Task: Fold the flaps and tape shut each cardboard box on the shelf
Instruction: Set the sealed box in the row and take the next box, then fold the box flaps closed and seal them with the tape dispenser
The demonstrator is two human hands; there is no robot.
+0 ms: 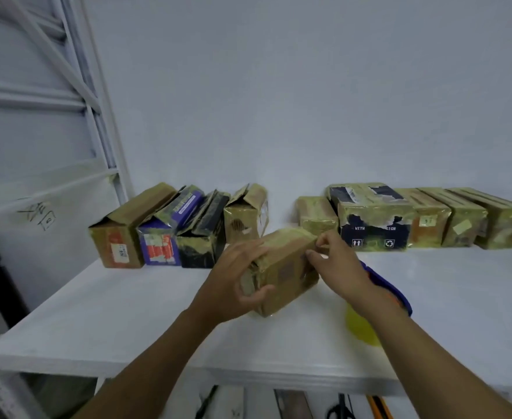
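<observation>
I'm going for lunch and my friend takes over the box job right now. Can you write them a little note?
Left grip: holds the near end of the small cardboard box, which sits at the front middle of the shelf.
Right grip: pinches that box's far top edge.
Tape dispenser: lies on the shelf behind the right forearm.
Done: the taped boxes in the back right row look closed. The small box has its flaps down, but I cannot tell if its tape is finished.
Left: the four open boxes at back left, flaps up.
</observation>
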